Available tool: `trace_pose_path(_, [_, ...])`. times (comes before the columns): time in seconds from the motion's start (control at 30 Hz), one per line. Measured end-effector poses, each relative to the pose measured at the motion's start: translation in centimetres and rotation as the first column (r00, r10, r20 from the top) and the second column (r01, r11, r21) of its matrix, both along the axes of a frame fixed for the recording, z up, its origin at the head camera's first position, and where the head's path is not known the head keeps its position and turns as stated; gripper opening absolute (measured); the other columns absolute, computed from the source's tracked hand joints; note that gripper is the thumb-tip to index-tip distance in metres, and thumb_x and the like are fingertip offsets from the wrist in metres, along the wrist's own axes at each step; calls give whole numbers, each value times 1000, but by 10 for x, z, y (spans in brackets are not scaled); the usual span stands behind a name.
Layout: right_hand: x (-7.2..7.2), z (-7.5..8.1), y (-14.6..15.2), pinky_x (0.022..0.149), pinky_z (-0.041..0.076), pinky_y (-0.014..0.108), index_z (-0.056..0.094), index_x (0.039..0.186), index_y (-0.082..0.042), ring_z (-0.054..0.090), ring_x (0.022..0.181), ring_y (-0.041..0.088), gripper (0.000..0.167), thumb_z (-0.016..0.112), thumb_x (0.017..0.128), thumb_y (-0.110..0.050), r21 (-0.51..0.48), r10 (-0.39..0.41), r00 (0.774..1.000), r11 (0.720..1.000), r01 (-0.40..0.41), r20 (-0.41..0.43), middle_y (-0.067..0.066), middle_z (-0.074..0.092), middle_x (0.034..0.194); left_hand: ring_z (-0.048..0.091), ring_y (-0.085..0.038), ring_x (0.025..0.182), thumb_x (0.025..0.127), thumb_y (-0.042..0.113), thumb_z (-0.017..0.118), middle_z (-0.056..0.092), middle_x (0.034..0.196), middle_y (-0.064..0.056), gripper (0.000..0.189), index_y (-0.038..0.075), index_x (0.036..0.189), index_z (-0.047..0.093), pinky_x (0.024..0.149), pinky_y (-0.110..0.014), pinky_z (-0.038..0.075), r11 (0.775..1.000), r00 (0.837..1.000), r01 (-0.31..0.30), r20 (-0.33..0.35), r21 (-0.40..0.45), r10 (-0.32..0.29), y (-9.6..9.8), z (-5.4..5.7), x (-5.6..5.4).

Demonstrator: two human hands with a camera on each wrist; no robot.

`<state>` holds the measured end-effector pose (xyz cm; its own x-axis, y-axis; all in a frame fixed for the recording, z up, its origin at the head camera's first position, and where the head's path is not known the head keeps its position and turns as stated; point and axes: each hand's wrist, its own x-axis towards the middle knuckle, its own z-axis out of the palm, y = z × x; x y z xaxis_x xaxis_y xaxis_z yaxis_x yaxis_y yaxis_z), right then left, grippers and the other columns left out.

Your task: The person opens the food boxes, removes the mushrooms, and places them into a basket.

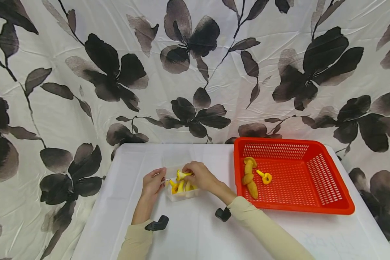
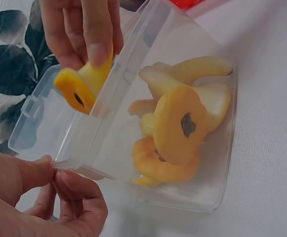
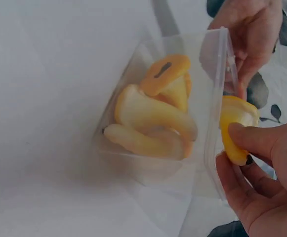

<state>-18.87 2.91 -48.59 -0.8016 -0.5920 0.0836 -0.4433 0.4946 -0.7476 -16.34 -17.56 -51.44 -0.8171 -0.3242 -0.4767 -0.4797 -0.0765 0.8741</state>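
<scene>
A clear plastic box (image 1: 183,196) stands on the table with several yellow toy mushrooms (image 2: 180,126) piled inside. My left hand (image 1: 153,182) is at the box's left side, thumb and fingertips pinching its rim in the left wrist view. Between the thumb and fingers of my right hand (image 1: 199,176) is another yellow mushroom (image 3: 237,129), held at the level of the box's open top. Its cap (image 2: 74,91) points toward the left hand, and the stem's dark tip (image 3: 249,160) shows by the right fingers. Behind the box lies its clear lid (image 2: 34,116), folded back.
To the right stands a red perforated basket (image 1: 325,211). In it are a small yellow mushroom (image 1: 265,178) and larger brownish-yellow mushrooms (image 1: 250,177) by the left wall. A white cloth covers the table (image 1: 195,231); a floral curtain (image 1: 260,83) hangs behind.
</scene>
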Motion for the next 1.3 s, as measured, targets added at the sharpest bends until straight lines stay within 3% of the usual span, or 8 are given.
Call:
trace_pose_path(0.23, [0, 6, 16, 87, 56, 35, 72, 107, 2, 62, 89, 20, 16, 76, 91, 1, -94, -39, 998, 995, 44, 57, 10, 69, 97, 55, -19, 93, 104, 25, 64, 61, 108, -12, 34, 3, 129, 64, 64, -16, 49, 1000, 1000, 3, 0, -2, -3, 0, -3, 0])
trace_pose_path(0.4, [-2, 7, 33, 90, 57, 42, 73, 106, 1, 65, 90, 21, 15, 75, 92, -1, -134, -84, 995, 987, 91, 51, 8, 71, 96, 54, -18, 92, 103, 25, 64, 60, 111, -14, 34, 3, 129, 64, 64, -16, 49, 1000, 1000, -9, 0, -13, 9, 1, -5, -1])
trace_pose_path(0.53, [-1, 7, 47, 89, 57, 36, 73, 108, -3, 67, 92, 19, 16, 76, 93, -8, -140, -142, 987, 978, 152, 79, 5, 72, 98, 53, -18, 92, 103, 25, 65, 59, 113, -15, 34, 3, 129, 64, 64, -16, 49, 1000, 1000, -17, -6, -12, 17, 1, -6, 1])
trace_pose_path(0.7, [3, 7, 66, 89, 57, 32, 73, 112, -5, 68, 95, 20, 20, 77, 93, -12, -160, -202, 968, 961, 225, 151, 5, 72, 103, 54, -19, 93, 103, 24, 64, 59, 113, -15, 33, 3, 129, 64, 64, -17, 49, 1000, 1000, -18, -11, -13, 18, 2, -8, 2])
trace_pose_path(1.03, [8, 6, 106, 92, 57, 37, 71, 118, -3, 67, 103, 25, 28, 77, 94, -17, -206, -276, 923, 919, 335, 267, 9, 72, 111, 54, -21, 96, 103, 25, 65, 58, 114, -14, 34, 4, 130, 64, 65, -16, 49, 1000, 1000, -11, -7, -11, 11, 3, -9, 1])
trace_pose_path(1.3, [13, 5, 138, 88, 55, 23, 69, 121, -1, 66, 103, 26, 30, 75, 95, -16, -251, -312, 891, 881, 401, 328, 14, 69, 115, 54, -21, 98, 103, 27, 65, 59, 113, -10, 35, 4, 130, 63, 68, -16, 50, 1000, 1000, -7, -6, -4, 7, 3, -9, 1])
